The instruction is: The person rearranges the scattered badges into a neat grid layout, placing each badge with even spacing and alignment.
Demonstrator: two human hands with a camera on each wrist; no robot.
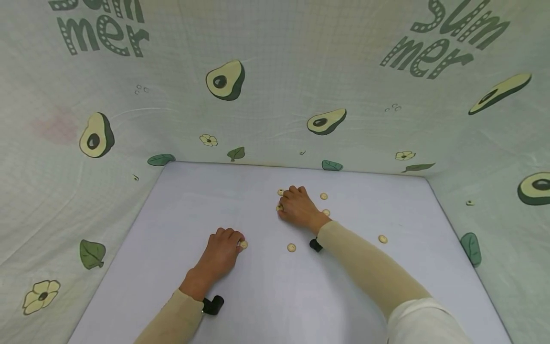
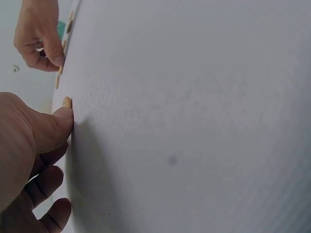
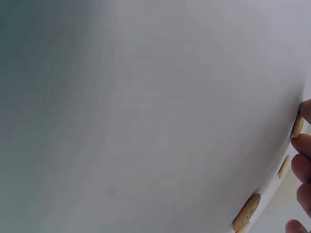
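Note:
My left hand (image 1: 220, 253) pinches a round wooden button (image 1: 244, 244) at the left-centre of the table. The left wrist view shows the thumb (image 2: 57, 127) against this button, close over the white surface, with the other fingers bent behind. Farther back, my right hand (image 1: 299, 209) holds another wooden button (image 1: 280, 208) between thumb and finger; in the right wrist view that button (image 3: 298, 124) stands tilted between the fingertips. Just beyond the right fingers lies a button (image 1: 280, 192), and one more (image 1: 326, 212) sits beside the right wrist.
More buttons lie apart on the white table (image 1: 258, 296): one at the back (image 1: 323, 196), one between the arms (image 1: 291, 247) and one to the right (image 1: 383, 239). Avocado-print cloth (image 1: 275, 86) walls the back and both sides. Black wrist cameras (image 1: 213, 305) sit under the wrists.

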